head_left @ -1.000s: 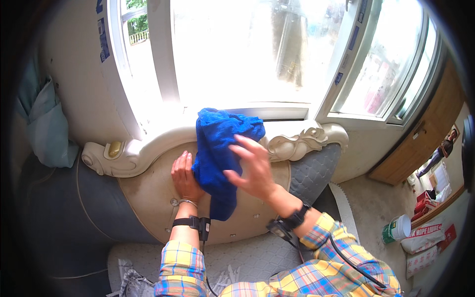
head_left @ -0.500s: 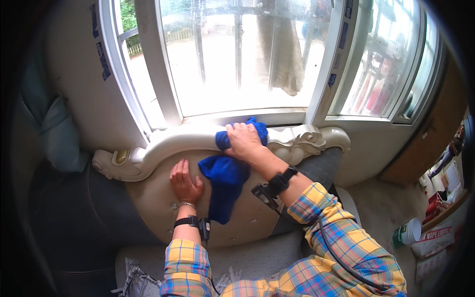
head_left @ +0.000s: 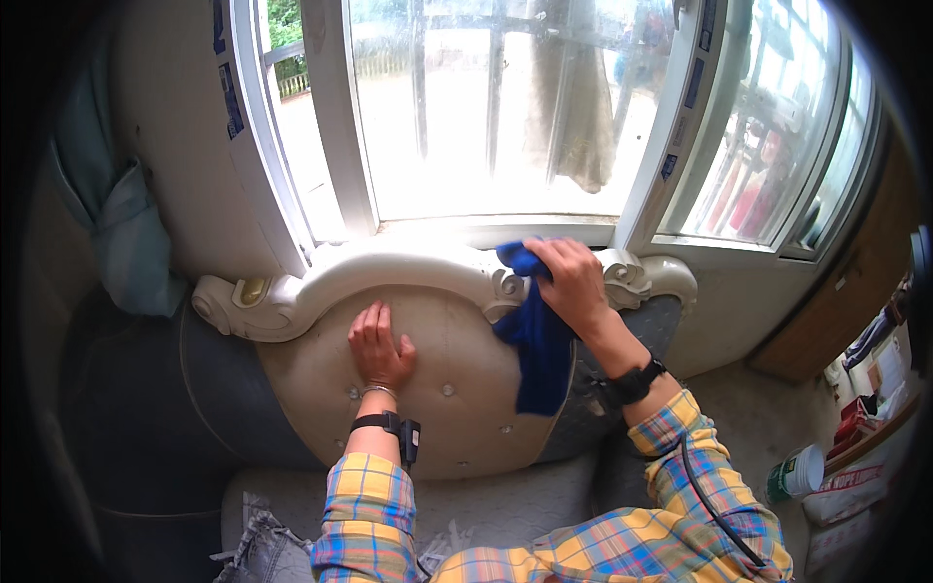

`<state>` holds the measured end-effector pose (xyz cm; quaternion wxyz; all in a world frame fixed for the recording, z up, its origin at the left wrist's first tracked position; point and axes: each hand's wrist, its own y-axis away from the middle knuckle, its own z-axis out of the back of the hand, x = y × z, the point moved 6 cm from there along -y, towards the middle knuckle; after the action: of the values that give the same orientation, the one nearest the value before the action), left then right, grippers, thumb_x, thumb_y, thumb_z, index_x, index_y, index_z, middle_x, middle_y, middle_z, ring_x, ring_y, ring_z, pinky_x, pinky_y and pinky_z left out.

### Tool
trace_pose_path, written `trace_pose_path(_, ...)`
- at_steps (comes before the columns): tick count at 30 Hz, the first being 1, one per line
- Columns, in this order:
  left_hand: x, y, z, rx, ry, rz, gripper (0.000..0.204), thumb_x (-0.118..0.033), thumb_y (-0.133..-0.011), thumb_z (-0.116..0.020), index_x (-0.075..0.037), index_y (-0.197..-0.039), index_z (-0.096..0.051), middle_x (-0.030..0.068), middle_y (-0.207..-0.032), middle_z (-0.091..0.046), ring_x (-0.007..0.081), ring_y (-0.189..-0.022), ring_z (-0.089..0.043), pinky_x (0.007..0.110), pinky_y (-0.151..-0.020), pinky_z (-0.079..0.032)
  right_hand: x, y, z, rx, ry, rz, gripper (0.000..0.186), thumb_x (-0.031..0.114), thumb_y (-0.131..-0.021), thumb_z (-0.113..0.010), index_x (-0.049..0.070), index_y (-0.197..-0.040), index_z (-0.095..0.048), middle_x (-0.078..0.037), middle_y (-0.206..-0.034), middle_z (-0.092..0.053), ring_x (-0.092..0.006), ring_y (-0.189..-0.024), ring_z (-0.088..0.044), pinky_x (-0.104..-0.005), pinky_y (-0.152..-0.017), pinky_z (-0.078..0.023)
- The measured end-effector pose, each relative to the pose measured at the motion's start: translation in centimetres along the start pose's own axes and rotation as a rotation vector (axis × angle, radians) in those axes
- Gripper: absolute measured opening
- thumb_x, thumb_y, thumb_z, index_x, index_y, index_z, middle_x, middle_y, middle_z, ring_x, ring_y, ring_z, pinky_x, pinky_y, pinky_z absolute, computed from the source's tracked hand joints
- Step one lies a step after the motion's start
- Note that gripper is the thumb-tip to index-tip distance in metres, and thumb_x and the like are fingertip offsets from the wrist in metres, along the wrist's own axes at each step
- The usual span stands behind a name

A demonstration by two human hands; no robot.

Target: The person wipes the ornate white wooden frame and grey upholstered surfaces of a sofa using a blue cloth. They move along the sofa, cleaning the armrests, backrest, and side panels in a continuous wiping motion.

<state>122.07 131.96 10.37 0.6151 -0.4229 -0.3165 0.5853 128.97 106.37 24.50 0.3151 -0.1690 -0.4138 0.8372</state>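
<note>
A blue cloth hangs from my right hand, whose fingers are closed on it. Its upper end is pressed against the carved cream frame that tops a sofa backrest or headboard, near the scrollwork right of the middle. The lower end drapes over the beige buttoned panel and its dark right edge. On that panel, left of the cloth, my left hand lies with fingers stretched out, just under the frame's curve. It holds nothing.
Directly behind the frame is a barred window. A knotted pale teal curtain hangs at the left. Grey frayed fabric lies on the seat below. At the right stand a white and green bucket and a brown wooden board.
My right hand has slid right along the carved frame, taking the blue cloth with it. The left hand stays on the panel, and the whole view has shifted slightly.
</note>
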Motion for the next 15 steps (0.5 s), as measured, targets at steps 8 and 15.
trace_pose_path(8,0.1,-0.1,0.0,0.02,-0.003,-0.011,0.057,-0.024,-0.069,-0.055,-0.006,-0.124,-0.049,0.0119,-0.126,-0.049,0.0299,-0.117,-0.045,0.045,-0.1,-0.035,2.1,-3.9,-10.2,0.514,-0.006,-0.214,0.091,0.057,-0.059,-0.076,0.007,-0.13,-0.047,-0.018,-0.107,-0.061,-0.0313,-0.105,-0.056,-0.042,-0.089,-0.041)
trace_pose_path(15,0.0,-0.2,0.1,0.007,-0.005,-0.01,0.058,-0.025,-0.07,-0.054,-0.006,-0.124,-0.048,0.0121,-0.126,-0.049,0.0301,-0.117,-0.045,0.045,-0.1,-0.035,4.6,0.9,-10.0,0.233,0.346,-0.039,0.059,0.024,-0.078,-0.064,-0.004,-0.127,-0.046,-0.02,-0.119,-0.057,-0.0307,-0.115,-0.053,-0.0404,-0.098,-0.038)
